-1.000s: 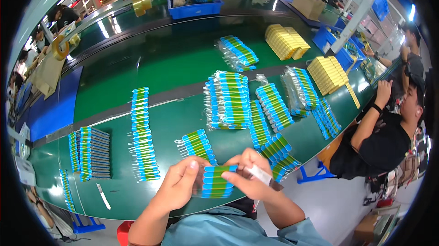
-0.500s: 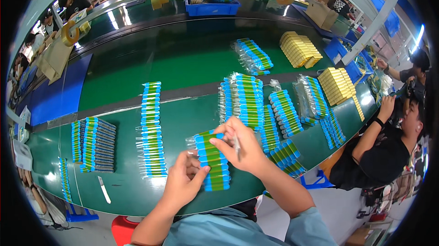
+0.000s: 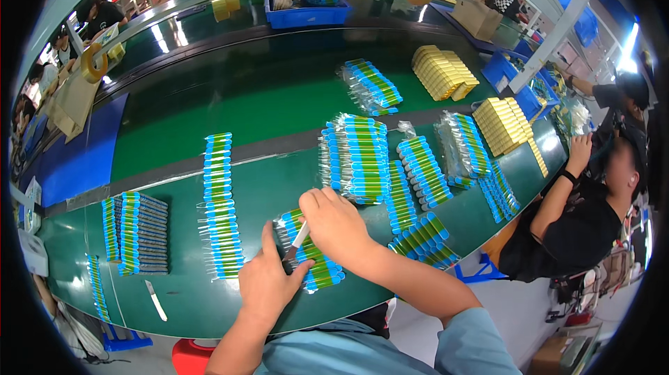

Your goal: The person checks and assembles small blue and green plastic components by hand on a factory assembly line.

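Note:
My right hand (image 3: 337, 223) grips a small white-handled knife (image 3: 301, 235), its dark blade pointing down over a row of blue-and-green rounded pieces (image 3: 322, 272). My left hand (image 3: 268, 281) holds that row by its left side, thumb on the pieces and index finger stretched along the edge. Part of the row is hidden under my hands. Just beyond my right hand lies a thick stack of similar rows (image 3: 366, 159), with clear or whitish ends sticking out on the left. A long row (image 3: 221, 211) of the same pieces lies left of my hands.
Another white-handled knife (image 3: 156, 300) lies near the front edge, by stacked rows (image 3: 143, 235). More blue-and-green bundles (image 3: 425, 173) and yellow stacks (image 3: 502, 126) stand on the right. A blue bin (image 3: 306, 16) is at the back. A person in black (image 3: 578, 225) sits at the right.
The held row has gone lower and tilted. My right hand has moved left and brought the knife over the row; my left index finger has straightened. The whole view has shifted slightly.

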The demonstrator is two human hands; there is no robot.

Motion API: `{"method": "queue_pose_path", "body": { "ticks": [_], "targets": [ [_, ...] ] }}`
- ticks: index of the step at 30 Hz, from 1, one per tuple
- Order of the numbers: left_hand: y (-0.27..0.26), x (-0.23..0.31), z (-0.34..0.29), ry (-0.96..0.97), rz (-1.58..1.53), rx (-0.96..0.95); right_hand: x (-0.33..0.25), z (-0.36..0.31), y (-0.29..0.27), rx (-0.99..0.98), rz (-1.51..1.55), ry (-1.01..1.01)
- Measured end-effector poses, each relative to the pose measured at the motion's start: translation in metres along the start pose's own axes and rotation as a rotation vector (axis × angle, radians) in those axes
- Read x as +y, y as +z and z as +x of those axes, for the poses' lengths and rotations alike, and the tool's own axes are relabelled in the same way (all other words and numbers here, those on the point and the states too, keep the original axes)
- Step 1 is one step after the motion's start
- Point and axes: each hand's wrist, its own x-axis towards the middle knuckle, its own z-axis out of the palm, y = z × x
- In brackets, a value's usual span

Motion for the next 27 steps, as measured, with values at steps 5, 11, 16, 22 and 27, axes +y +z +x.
{"method": "queue_pose_path", "body": {
  "ticks": [5, 11, 16, 22, 27],
  "targets": [
    [-0.018, 0.0, 0.008, 0.124, 0.088, 0.202, -0.03, -0.012, -0.077, 0.165, 0.303, -0.03],
    [-0.015, -0.003, 0.054, 0.337, 0.053, 0.03, 0.017, -0.046, -0.123, 0.518, 0.411, 0.112],
    [-0.033, -0.001, 0.061, 0.223, -0.233, -0.195, 0.033, -0.069, -0.11, 0.324, 0.484, 0.2],
    [-0.097, 0.052, 0.052, 0.345, -0.679, -0.505, 0.006, -0.078, -0.097, -0.087, 0.76, 0.111],
    [-0.085, 0.077, 0.094, 0.462, -1.165, -0.251, 0.033, -0.04, -0.107, 0.413, 0.736, 0.246]
  ]
}}
